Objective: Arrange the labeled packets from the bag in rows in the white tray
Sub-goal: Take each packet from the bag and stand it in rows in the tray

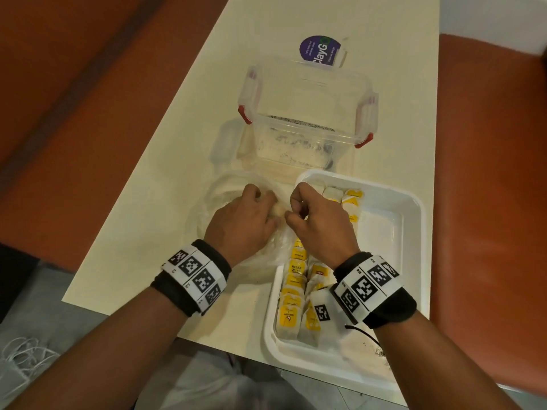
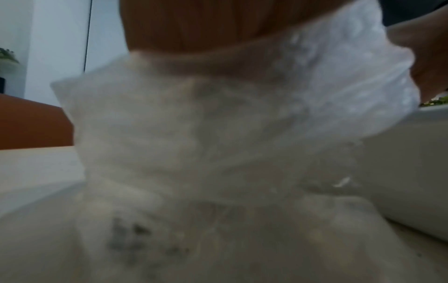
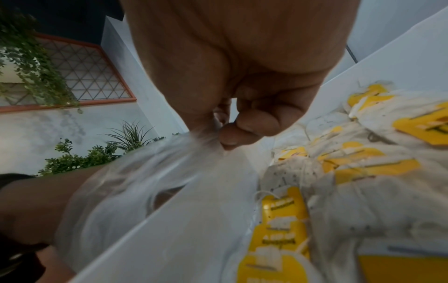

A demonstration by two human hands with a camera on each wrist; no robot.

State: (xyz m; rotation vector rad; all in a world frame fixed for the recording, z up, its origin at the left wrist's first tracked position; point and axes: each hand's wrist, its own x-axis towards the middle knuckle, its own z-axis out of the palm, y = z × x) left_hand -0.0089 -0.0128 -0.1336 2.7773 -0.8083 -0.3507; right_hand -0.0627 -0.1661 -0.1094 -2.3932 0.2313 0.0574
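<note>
Packets (image 1: 291,294) fill white tray (image 1: 411,232); both hands hold bag (image 1: 219,196).

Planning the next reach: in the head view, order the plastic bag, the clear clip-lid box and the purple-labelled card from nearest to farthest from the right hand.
1. Plastic bag: pinched by the right hand, beside the white tray.
2. Clear clip-lid box: beyond the hands, mid-table.
3. Purple-labelled card: behind the box, at the far end.

Both forearms are extended forward, wrists banded. The left hand (image 1: 242,214) is curled, knuckles up; the right hand (image 1: 318,216) is closed in a pinch beside it.
</note>
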